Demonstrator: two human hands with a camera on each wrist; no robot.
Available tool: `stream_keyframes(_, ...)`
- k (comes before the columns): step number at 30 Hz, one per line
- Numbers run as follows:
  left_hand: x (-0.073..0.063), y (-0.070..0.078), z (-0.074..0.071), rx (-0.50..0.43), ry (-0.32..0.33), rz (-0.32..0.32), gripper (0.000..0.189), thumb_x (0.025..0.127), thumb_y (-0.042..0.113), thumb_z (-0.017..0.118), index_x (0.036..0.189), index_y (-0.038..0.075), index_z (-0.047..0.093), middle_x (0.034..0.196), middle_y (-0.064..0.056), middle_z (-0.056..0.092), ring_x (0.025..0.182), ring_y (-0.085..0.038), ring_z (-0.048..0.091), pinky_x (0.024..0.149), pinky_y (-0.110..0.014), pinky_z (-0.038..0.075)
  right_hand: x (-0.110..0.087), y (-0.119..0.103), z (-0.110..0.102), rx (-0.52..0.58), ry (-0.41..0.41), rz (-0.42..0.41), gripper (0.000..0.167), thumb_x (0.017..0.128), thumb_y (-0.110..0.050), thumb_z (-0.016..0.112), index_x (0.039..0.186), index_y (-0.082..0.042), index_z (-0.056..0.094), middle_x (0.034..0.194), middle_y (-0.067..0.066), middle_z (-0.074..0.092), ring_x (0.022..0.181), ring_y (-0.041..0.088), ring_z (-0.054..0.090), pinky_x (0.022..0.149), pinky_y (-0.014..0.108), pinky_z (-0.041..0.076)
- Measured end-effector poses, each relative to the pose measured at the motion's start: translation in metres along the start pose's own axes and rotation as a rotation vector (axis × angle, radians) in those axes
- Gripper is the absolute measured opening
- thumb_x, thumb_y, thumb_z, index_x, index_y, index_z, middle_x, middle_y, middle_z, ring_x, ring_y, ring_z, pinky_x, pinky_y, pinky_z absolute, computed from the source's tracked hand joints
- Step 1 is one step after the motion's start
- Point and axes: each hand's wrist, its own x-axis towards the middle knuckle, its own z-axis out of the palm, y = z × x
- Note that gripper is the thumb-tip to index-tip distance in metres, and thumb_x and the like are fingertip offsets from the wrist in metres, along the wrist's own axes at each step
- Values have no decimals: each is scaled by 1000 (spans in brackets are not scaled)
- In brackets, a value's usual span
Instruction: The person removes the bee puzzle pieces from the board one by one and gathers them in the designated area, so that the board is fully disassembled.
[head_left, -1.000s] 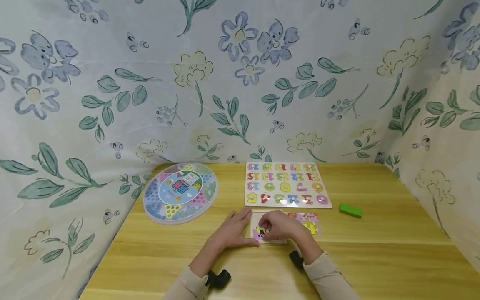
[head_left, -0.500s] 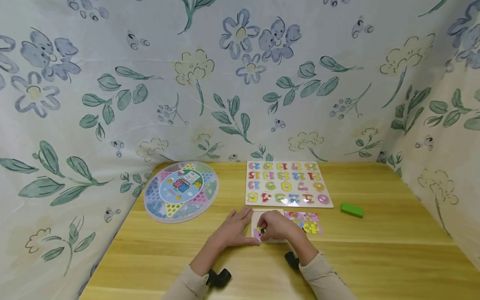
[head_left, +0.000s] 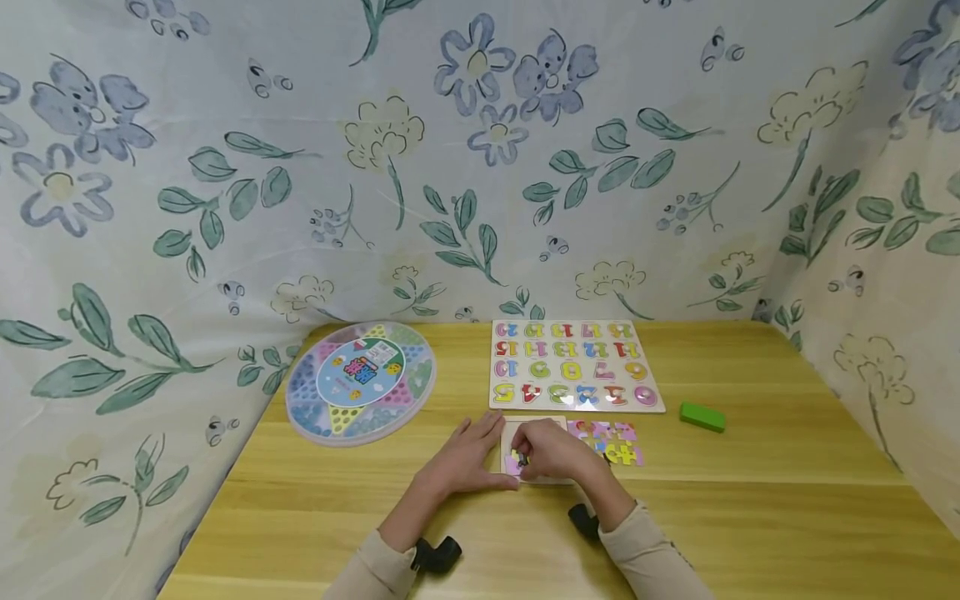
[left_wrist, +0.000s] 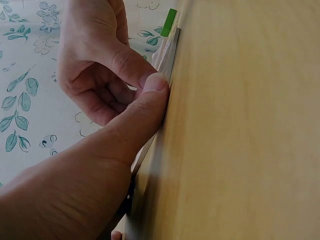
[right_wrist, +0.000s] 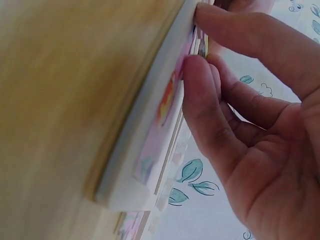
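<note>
A small pale puzzle tray (head_left: 510,430) lies on the table, with pink picture pieces along its near side. My left hand (head_left: 467,460) rests at the tray's left side, fingers extended and thumb along the near left corner. Over the tray, my right hand (head_left: 553,452) pinches a small yellow-and-black puzzle piece (head_left: 522,458) close to the lower left corner; its fingers hide most of the piece. The right wrist view shows the tray's edge (right_wrist: 122,155) and a pink strip with an orange figure (right_wrist: 164,102) below the right fingertips. Both hands nearly meet in the left wrist view.
Loose pink and yellow puzzle pieces (head_left: 622,452) lie right of the tray. Behind it is a number board (head_left: 651,402). A round star-patterned game board (head_left: 300,421) sits at the left, a green block (head_left: 702,417) at the right. Floral cloth (head_left: 480,208) hangs behind the table.
My right hand has shifted slightly left and down over the tray, and its fingers have closed in around the yellow-and-black piece, covering more of it. The left hand has stayed in place.
</note>
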Motion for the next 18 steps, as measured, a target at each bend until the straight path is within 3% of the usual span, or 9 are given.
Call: stream_keyframes(18, 0, -1, -1, 13, 1, 7, 105, 80, 72, 59, 155, 8, 24, 164, -5, 19, 152, -19, 17, 122, -50, 20, -2, 1, -5, -79, 34, -48, 24, 66, -10, 84, 86, -6, 71, 75, -2, 64, 68, 7, 52, 63, 22, 45)
